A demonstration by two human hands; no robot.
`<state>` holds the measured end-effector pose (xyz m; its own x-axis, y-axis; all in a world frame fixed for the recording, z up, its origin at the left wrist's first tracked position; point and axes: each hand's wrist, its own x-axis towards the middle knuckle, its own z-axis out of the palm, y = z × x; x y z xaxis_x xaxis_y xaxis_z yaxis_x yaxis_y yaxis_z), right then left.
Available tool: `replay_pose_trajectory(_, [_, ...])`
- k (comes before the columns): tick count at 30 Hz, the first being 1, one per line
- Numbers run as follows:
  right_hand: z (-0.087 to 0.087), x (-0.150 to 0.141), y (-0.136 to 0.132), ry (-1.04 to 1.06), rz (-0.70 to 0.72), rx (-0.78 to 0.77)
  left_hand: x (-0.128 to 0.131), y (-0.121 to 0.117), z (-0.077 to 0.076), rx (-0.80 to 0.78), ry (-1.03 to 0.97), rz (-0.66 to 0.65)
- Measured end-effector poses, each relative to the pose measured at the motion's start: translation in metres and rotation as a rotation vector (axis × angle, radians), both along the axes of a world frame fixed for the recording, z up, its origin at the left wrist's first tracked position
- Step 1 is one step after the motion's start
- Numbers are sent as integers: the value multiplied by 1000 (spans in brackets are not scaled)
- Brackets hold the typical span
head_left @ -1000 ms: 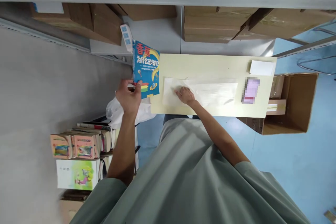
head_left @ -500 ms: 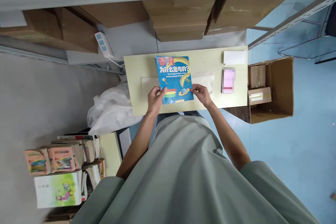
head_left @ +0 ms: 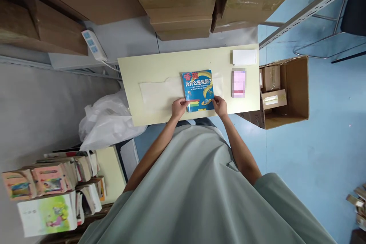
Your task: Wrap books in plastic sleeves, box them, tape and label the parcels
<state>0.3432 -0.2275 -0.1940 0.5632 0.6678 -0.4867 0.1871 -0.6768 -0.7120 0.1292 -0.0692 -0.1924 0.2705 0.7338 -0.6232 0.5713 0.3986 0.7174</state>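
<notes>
A blue picture-covered book [head_left: 198, 90], with a yellow banana and a ringed planet on its front, lies face up over a flat whitish plastic bag [head_left: 158, 95] on the cream table. My left hand [head_left: 179, 107] grips the book's lower left edge, thumb on the cover. At the lower right edge, my right hand [head_left: 220, 106] pinches the book between thumb and fingers. The parts of the fingers under the book are hidden.
On the table's [head_left: 128, 72] right side are a pixelated pink phone [head_left: 238, 83] and a white pad [head_left: 244, 57]. An open carton [head_left: 296, 91] stands right. Left are a power strip [head_left: 93, 45], white plastic bag [head_left: 107, 120] and stacked books [head_left: 51, 179]. Cartons [head_left: 183, 9] line the back.
Both hands have lowered the book toward the table and shifted it to the right over the whitish bag. The camera view has also moved, so the surroundings sit further left.
</notes>
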Motion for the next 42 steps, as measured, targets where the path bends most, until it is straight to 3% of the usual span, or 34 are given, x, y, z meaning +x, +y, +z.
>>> replay_pose_trajectory(4, [5,3,-5,-117,32,-59,-2,3,-4,-46,-37,64])
replay_pose_trajectory(9, [13,12,-15,-304,-119,-176,-8,9,-5,-80,-64,86])
replay_pose_trajectory(13, [14,13,-13,-263,-170,-245,-12,8,-7,-75,-81,111])
replay_pose_trajectory(18, [19,7,-7,-330,-172,-120,-14,7,-7,-59,-93,137])
replay_pose_trajectory(26, [34,-29,19,-387,141,193,-17,6,-5,-24,-59,88])
replay_pose_trajectory(30, [23,-44,37,-324,287,167,-24,7,-2,30,13,4])
replay_pose_trajectory(33, [15,-49,42,-311,388,148,-25,5,2,235,156,-152])
replay_pose_trajectory(36, [13,-48,43,-313,426,176,-12,-3,7,442,280,-264])
replay_pose_trajectory(39, [14,-39,45,-277,412,189,14,-18,13,464,316,-324])
replay_pose_trajectory(42, [15,-24,54,-183,380,147,41,-30,20,434,412,-302])
